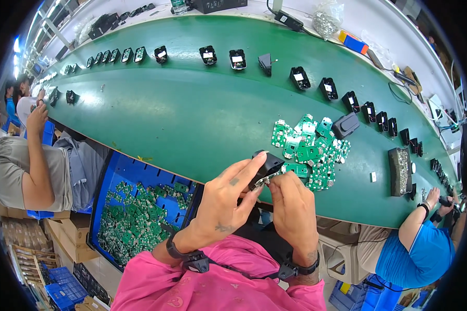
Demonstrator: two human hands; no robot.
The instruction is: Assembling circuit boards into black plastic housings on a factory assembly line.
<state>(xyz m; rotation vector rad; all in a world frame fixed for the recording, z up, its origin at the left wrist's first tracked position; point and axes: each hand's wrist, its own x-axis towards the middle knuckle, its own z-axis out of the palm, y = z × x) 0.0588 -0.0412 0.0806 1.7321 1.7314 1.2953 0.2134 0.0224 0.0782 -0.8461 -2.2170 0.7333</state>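
My left hand [220, 194] is closed round a small black plastic housing [270, 165], held tilted above the table's near edge. A circuit board [263, 181] shows at the housing's lower side, by my left thumb. My right hand [296, 207] has its thumb and forefinger pinched together right at that board's edge; what lies between them is hidden. Just beyond my hands is a loose pile of green circuit boards [308, 150] on the green table [202, 114]. Another black housing [346, 125] lies closed side up against the pile's right edge.
Black housings [300, 78] stand in a long curved row across the table. A blue bin [127, 168] of circuit boards sits below the table at left. A dark foam block [399, 172] lies at right. Co-workers sit on both sides, one in a blue shirt [417, 249].
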